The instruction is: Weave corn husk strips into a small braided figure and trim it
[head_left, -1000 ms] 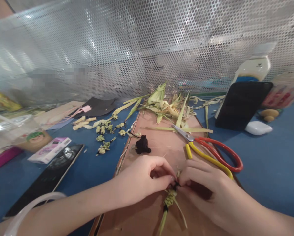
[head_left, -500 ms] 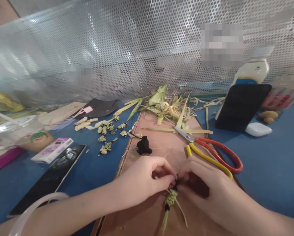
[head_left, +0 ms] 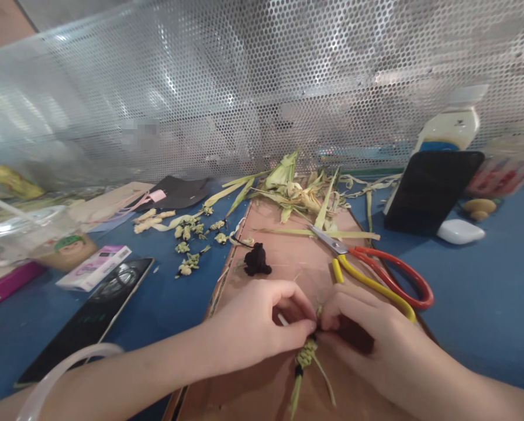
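Observation:
My left hand [head_left: 273, 313] and my right hand [head_left: 365, 321] meet over the brown board [head_left: 240, 374], both pinching the upper end of a small braided husk piece [head_left: 306, 354]. Its green plaited body hangs below my fingertips, tied with a dark band near the bottom, with loose strands trailing under it. What lies exactly between my fingertips is mostly hidden. A bundle of black thread [head_left: 257, 259] rests on the board beyond my left hand. Scissors [head_left: 376, 269] with one red and one yellow handle lie just past my right hand, blades pointing away.
Husk strips [head_left: 297, 193] are heaped at the board's far end. Several small braided pieces [head_left: 189, 228] lie left on the blue table [head_left: 485, 292]. A phone [head_left: 90, 316], a small box [head_left: 94, 268] and a lidded cup [head_left: 60, 234] stand left; a black upright device [head_left: 433, 190] stands right.
The fingers of both hands have shifted slightly at the top of the braided piece, the left thumb and fingertips moving a little to the right. Everything else stays in place.

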{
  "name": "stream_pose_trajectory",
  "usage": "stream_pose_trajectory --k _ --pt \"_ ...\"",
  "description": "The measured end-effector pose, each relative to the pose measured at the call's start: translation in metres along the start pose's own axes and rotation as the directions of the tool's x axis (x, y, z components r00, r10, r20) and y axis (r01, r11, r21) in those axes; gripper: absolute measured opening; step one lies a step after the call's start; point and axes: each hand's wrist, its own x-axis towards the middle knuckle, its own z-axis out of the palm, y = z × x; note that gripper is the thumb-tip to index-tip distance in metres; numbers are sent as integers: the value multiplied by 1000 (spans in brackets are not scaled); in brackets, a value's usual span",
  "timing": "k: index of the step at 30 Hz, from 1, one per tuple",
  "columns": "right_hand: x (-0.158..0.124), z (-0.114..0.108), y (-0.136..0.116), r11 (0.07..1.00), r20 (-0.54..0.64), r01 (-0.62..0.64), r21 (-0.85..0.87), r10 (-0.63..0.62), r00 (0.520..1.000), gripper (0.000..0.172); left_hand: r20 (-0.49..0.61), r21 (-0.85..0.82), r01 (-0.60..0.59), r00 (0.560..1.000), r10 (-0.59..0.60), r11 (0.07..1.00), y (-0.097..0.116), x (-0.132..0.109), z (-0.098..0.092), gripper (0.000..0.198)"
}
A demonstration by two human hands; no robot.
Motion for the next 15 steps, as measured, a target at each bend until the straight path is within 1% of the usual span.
stream_pose_trajectory --k 7,11,15 --pt "-1 -2 -3 1000 -5 18 -1 -18 1000 20 11 -8 -15 1000 15 1000 -2 1 2 15" --pt "-1 -1 -3 1000 -6 10 -13 -10 1000 22 37 -7 -10 999 10 1000 0 0 2 20" --pt "0 -2 -4 999 -10 18 -32 -19 1000 22 5 58 -19 1000 19 998 2 -1 2 13"
